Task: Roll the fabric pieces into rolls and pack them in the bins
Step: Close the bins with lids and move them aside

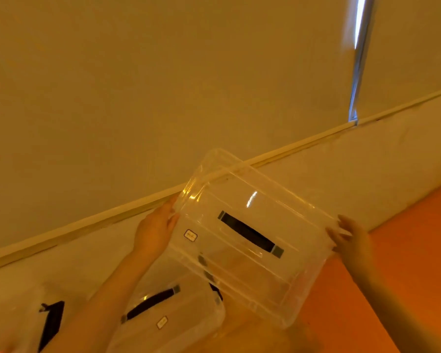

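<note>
A clear plastic bin lid (pixel 242 205) with a black handle strip hangs tilted in the air in front of the wall. My left hand (pixel 154 231) grips its left edge and my right hand (pixel 351 238) holds its right edge with the fingers over the rim. Below it, a clear bin (pixel 189 324) with its own lid and black handle stands on the floor at the lower middle. No fabric pieces show clearly.
A second clear bin (pixel 23 314) with a black strap sits at the lower left. A white wall with a pale moulding (pixel 87 222) runs diagonally behind. Orange floor (pixel 405 225) lies to the right. A bright window strip (pixel 359 47) shows at the top right.
</note>
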Demonstrator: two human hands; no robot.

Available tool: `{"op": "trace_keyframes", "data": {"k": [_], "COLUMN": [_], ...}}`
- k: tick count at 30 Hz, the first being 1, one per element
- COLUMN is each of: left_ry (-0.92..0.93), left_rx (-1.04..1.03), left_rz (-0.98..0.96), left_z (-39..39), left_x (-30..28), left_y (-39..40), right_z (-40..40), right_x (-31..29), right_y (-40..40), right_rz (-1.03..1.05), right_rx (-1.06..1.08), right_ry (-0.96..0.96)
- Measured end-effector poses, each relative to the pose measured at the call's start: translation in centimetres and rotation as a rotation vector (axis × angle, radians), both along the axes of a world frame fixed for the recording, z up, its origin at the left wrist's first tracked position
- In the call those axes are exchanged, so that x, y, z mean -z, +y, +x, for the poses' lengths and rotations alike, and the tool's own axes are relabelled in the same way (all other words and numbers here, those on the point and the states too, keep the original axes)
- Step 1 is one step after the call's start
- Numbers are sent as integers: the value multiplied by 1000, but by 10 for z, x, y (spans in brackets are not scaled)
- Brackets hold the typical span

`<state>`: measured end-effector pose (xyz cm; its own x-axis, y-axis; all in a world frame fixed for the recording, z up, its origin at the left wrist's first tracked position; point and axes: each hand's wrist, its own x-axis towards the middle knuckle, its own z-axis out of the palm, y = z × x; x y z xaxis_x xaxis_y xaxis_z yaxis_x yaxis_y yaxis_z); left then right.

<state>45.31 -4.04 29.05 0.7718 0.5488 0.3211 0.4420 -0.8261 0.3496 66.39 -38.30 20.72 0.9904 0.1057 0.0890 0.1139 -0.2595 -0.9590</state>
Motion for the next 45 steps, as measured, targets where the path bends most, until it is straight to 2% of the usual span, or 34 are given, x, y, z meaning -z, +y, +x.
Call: {"op": "trace_keyframes", "data": {"k": [4,9,11,16,21,26,31,40,45], "left_ry": [-58,-160,-145,-35,29,38,7,20,-86], "left_rx": [-225,-568,-657,-838,-944,-994,-966,-881,-769], "left_rz": [-7,-279,-254,-103,-160,-231,-257,-347,-351], "left_z": [-86,-205,-255,-364,-472,-555,-605,-629,-623], "left_x": [-4,7,13,18,27,44,60,105,120], "left_y": [19,40,52,75,105,134,175,235,250], "right_z": [-39,-124,-162,-251,-345,-427,-481,-498,-494], "right_x": [-28,-37,-32,-15,-7,3,13,34,46], "right_y": [79,177,216,290,355,403,440,478,493], "right_rz": [-18,99,94,-32,-75,-142,-202,-377,-448], "right_rx": [-117,-447,-554,-673,-800,-864,-867,-817,-781], "right_ry": [-59,35,86,45,49,51,20,-56,-39]}}
